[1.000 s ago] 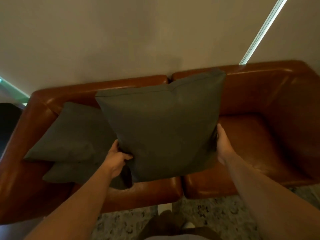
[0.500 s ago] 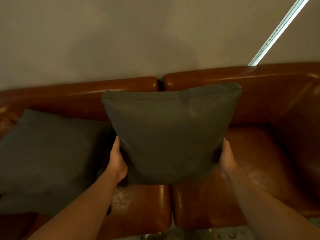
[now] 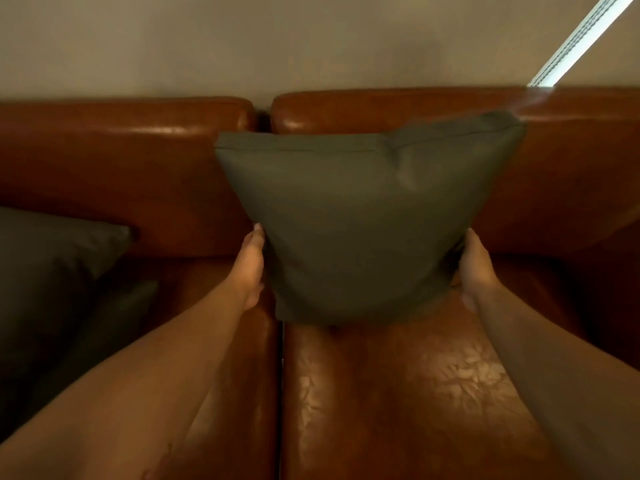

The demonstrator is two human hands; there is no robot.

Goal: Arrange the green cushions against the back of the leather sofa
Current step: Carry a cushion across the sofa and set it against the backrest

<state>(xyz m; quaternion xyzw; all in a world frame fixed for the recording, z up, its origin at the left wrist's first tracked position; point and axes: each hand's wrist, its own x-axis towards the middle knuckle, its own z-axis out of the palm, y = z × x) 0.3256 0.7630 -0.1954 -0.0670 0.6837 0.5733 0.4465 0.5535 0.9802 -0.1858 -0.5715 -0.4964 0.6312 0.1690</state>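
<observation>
A green cushion [image 3: 360, 223] stands upright on the leather sofa [image 3: 398, 393], its bottom edge resting on the right seat pad just to the right of the seam between the two seat pads. Its top edge leans toward the sofa's back, overlapping the gap between the two back pads and reaching across most of the right back pad; whether it touches the back cannot be told from this angle.

The left hand [image 3: 250, 268] presses flat against the cushion's lower left side, fingers [image 3: 256, 237] extended upward along the fabric. The right hand [image 3: 476, 266] cups the lower right side, its fingers wrapped behind the cushion's edge and mostly hidden. Both hands squeeze the cushion between them, so each is closed on it rather than free.

At the left edge of the sofa, a second green cushion [image 3: 45, 265] lies tilted on the left seat pad, well apart from the held one, with a further dark green cushion [image 3: 114, 317] partly showing beneath its lower corner. Behind the sofa's back rises a plain beige wall [image 3: 242, 39], and a bright white strip [image 3: 581, 39] runs diagonally at the upper right corner.
</observation>
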